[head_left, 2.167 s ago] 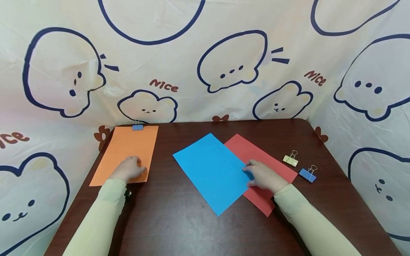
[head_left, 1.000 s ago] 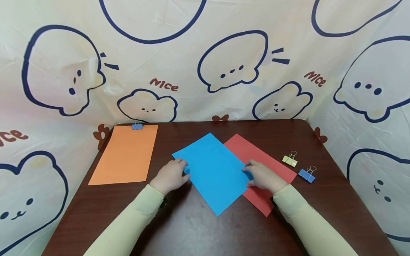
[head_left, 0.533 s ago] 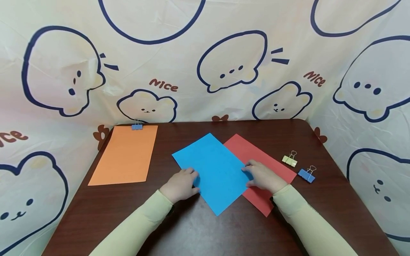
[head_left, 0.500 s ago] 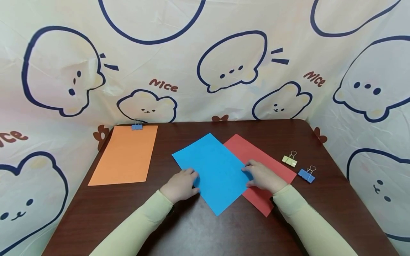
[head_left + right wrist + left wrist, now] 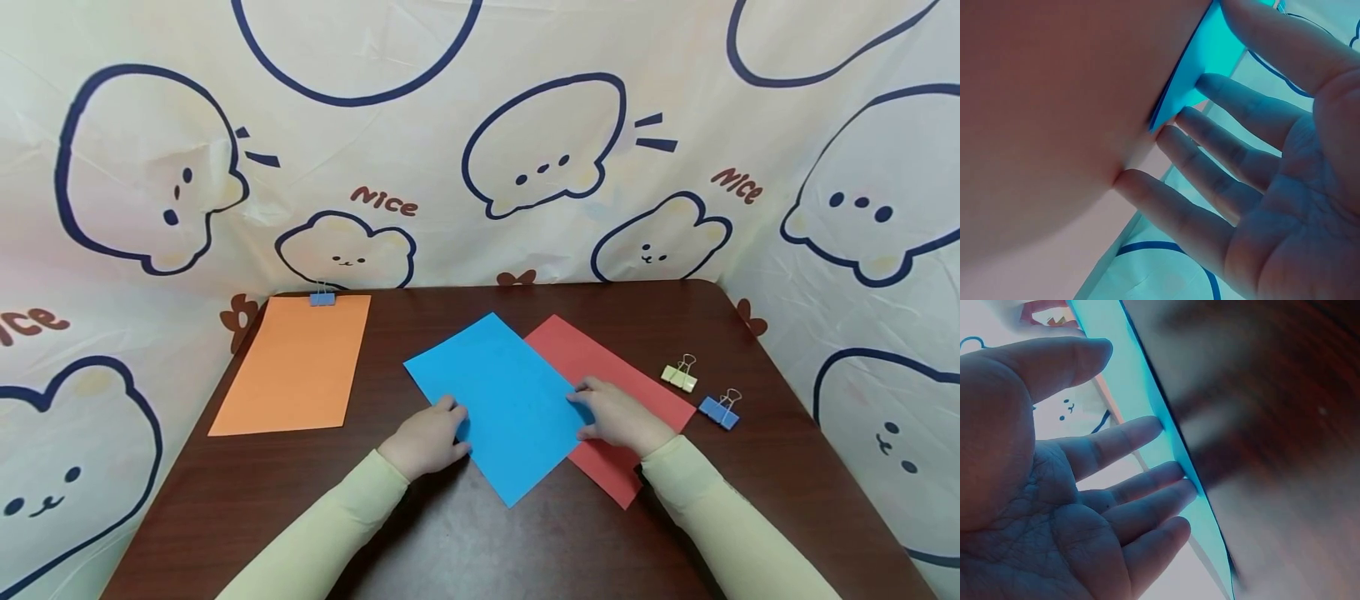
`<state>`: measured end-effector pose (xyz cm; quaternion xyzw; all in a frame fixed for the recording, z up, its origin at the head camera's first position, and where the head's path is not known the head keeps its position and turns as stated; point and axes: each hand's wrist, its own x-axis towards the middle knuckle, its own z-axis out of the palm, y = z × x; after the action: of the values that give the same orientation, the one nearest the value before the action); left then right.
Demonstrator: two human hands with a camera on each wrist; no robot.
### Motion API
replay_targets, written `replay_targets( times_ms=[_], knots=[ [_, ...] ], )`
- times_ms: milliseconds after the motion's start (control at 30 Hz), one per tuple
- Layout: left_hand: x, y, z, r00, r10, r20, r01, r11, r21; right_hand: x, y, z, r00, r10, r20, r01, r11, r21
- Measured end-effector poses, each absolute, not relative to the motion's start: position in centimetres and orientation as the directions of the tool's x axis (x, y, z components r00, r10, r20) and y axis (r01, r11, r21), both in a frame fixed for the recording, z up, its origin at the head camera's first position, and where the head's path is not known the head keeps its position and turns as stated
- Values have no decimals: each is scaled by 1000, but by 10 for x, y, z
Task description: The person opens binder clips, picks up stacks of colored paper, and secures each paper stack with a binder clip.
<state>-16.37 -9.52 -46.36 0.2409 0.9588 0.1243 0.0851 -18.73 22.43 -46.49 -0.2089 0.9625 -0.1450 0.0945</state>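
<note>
A sheet of blue paper (image 5: 495,400) lies at an angle on the table, overlapping a sheet of red paper (image 5: 611,358). My left hand (image 5: 423,437) is at the blue sheet's lower left edge; in the left wrist view its fingertips (image 5: 1154,427) touch the sheet, with the thumb held apart. Across from it, my right hand (image 5: 618,417) rests at the blue sheet's right corner, over the red sheet. Its fingers (image 5: 1235,100) are spread and nearly straight in the right wrist view, touching the papers, and nothing is gripped.
On the dark wooden table (image 5: 480,550), a sheet of orange paper (image 5: 296,367) lies at the left with a blue binder clip (image 5: 322,298) on its top edge. A yellow binder clip (image 5: 678,378) and another blue binder clip (image 5: 720,412) lie to the right. A patterned curtain (image 5: 450,150) surrounds the table.
My left hand has left the orange sheet and moved right to the blue sheet, then slid a little down its edge. My right hand and the papers have stayed put.
</note>
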Motion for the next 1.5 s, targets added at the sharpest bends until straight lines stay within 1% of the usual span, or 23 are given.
replay_targets(
  times_ms=[200, 400, 633, 1067, 1500],
  knots=[
    [-164, -96, -467, -863, 499, -83, 461, 844, 273, -186, 226, -465, -897, -418, -144, -358, 877, -319],
    [-165, -97, -470, -864, 494, -94, 457, 849, 265, -186, 228, -464, -889, -434, -149, -369, 869, -330],
    [-163, -95, -468, -862, 499, -93, 463, 848, 257, -188, 226, -464, -901, -403, -162, -334, 881, -333],
    [-157, -89, -468, -874, 484, -44, 466, 860, 209, -189, 225, -465, -909, -394, -135, -337, 887, -316],
    [-155, -84, -471, -879, 474, -41, 460, 869, 185, -189, 223, -465, -917, -384, -113, -337, 893, -298]
  ],
)
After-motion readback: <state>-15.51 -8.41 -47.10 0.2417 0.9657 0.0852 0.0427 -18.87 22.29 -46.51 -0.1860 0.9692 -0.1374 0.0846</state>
